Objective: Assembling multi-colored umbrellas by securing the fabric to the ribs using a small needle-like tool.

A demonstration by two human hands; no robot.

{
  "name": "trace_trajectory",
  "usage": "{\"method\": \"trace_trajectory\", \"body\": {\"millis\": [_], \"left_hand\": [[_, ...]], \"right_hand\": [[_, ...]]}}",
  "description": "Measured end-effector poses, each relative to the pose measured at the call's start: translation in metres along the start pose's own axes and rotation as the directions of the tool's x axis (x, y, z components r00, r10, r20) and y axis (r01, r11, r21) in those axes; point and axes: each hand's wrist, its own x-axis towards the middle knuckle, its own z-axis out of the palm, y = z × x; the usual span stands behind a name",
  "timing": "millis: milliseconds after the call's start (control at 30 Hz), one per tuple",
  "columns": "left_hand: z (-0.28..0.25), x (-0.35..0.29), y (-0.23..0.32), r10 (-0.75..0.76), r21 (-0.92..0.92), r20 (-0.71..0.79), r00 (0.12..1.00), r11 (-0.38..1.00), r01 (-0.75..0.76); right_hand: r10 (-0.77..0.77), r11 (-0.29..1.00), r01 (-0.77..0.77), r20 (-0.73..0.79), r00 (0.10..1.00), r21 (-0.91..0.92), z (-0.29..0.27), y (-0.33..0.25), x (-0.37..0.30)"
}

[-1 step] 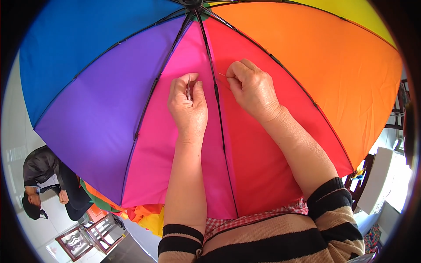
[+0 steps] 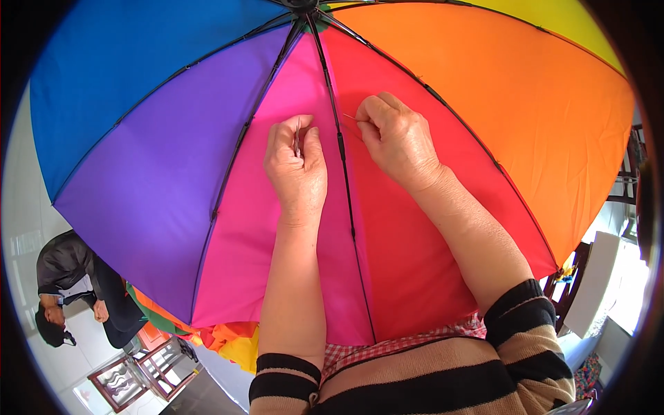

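Observation:
An open rainbow umbrella [image 2: 432, 228] spreads in front of me with its underside and ribs showing. A black rib [image 2: 342, 149] runs between my hands, along the seam of the pink and red panels. To its left, my left hand [image 2: 297, 166] is closed around a small slim metal tool [image 2: 298, 142], which looks like thread snips; the palm hides part of it. On the rib's right, my right hand [image 2: 398, 138] pinches a thin needle [image 2: 348, 117], its tip pointing toward the rib. Any thread is too fine to make out.
The umbrella's dark hub [image 2: 302, 5] is at the top edge. A seated person [image 2: 76, 283] in dark clothes is at the lower left, near a wooden chair [image 2: 121, 380]. Colourful cloth [image 2: 228, 340] lies below the umbrella's edge. A white box-like panel [image 2: 595, 283] stands at the right.

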Motion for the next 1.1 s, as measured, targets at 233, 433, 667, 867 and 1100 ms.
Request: {"method": "trace_trajectory", "body": {"millis": [233, 433, 667, 867, 1100], "left_hand": [[0.001, 0.000, 0.002, 0.021, 0.070, 0.018, 1.000, 0.997, -0.023], [0.008, 0.005, 0.004, 0.136, 0.129, 0.070, 0.988, 0.981, -0.144], [0.003, 0.014, 0.006, 0.099, 0.150, 0.161, 0.982, 0.981, -0.124], [-0.024, 0.015, -0.007, -0.064, 0.084, 0.114, 0.991, 0.995, 0.054], [-0.020, 0.013, -0.007, -0.092, 0.015, 0.144, 0.985, 0.996, 0.091]], "right_hand": [[-0.046, 0.999, 0.047, 0.054, 0.997, -0.019, 0.001, -0.001, -0.002], [-0.141, 0.989, 0.139, 0.053, 0.989, 0.040, 0.010, 0.005, 0.009], [-0.127, 0.981, 0.124, 0.015, 0.992, 0.150, 0.005, 0.007, 0.010], [0.138, 0.909, -0.218, 0.237, 0.962, 0.356, -0.018, -0.001, 0.005], [0.256, 0.964, -0.265, 0.315, 0.914, -0.013, -0.020, -0.011, 0.005]]}}
